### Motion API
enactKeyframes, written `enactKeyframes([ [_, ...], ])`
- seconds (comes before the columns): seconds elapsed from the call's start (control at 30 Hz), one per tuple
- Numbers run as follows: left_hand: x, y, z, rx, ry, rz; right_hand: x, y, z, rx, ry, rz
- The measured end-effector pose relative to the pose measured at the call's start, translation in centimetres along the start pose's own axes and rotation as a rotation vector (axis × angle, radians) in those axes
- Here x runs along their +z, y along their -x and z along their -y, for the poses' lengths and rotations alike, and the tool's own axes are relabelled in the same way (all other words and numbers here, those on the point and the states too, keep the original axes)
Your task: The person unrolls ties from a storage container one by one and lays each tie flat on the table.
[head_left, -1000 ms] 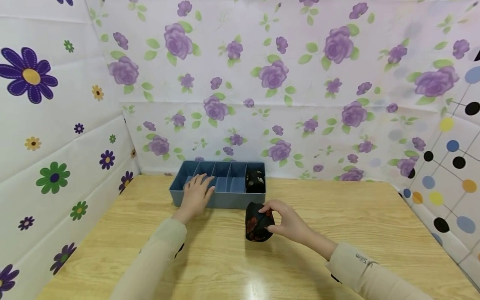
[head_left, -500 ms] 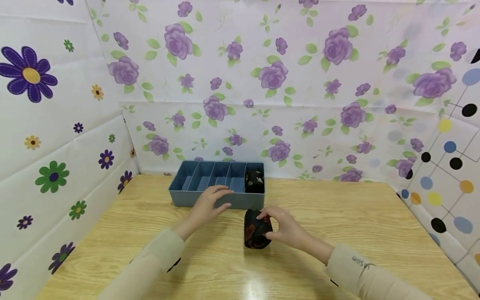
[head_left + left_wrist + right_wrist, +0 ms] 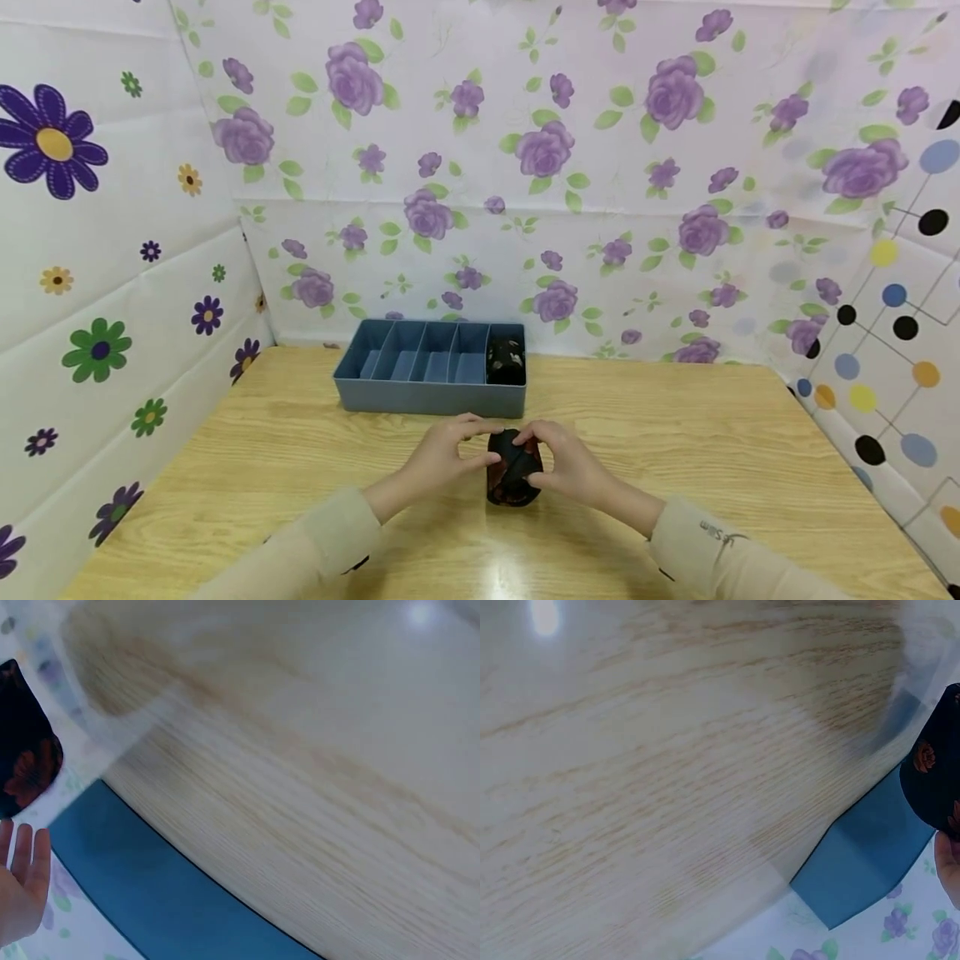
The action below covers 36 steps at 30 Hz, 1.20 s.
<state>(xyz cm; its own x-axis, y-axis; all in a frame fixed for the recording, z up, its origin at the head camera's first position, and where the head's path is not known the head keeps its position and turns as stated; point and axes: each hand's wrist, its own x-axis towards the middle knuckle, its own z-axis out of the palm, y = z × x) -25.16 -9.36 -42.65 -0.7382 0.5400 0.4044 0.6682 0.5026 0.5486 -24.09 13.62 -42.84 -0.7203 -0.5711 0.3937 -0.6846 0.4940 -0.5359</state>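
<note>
In the head view my right hand (image 3: 573, 467) pinches a rolled black cloth with red flowers (image 3: 504, 487) by its right side, between thumb and fingers. It is held over the table in front of the box. My left hand (image 3: 442, 458) is at the roll's left side, thumb and fingers parted, fingertips right at its edge. In the left wrist view the left fingers (image 3: 22, 855) look fairly straight beneath the dark floral cloth (image 3: 26, 750). The right wrist view shows the cloth (image 3: 930, 765) with only part of the right hand (image 3: 949, 870) at the frame edge.
Behind the hands stands a blue-grey divided box (image 3: 427, 397) with several compartments. A second black patterned roll (image 3: 506, 360) fills its rightmost compartment. The wooden table (image 3: 675, 450) is bordered by a flowered sheet (image 3: 615, 208) at the back and patterned sheets on both sides.
My left hand has left the box's left compartments and moved right and nearer, up to the rolled cloth. The right hand has brought the cloth slightly nearer to me.
</note>
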Motion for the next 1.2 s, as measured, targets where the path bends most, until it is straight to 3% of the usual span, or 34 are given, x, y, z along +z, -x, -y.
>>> enactKeyframes([
  [0.2,0.9,0.4,-0.7,-0.011,0.035,-0.003,0.5,0.2,0.5,0.086,-0.015,0.045],
  [0.53,1.9,0.5,-0.8,-0.004,0.022,0.033,1.1,0.8,0.3,0.108,0.003,0.027],
  [0.77,1.8,0.3,-0.9,-0.021,0.012,0.063,1.1,0.9,0.3,0.121,-0.034,0.014],
  [1.2,1.1,0.7,-1.0,-0.056,0.063,0.131,0.9,1.0,0.3,0.101,0.022,0.034],
])
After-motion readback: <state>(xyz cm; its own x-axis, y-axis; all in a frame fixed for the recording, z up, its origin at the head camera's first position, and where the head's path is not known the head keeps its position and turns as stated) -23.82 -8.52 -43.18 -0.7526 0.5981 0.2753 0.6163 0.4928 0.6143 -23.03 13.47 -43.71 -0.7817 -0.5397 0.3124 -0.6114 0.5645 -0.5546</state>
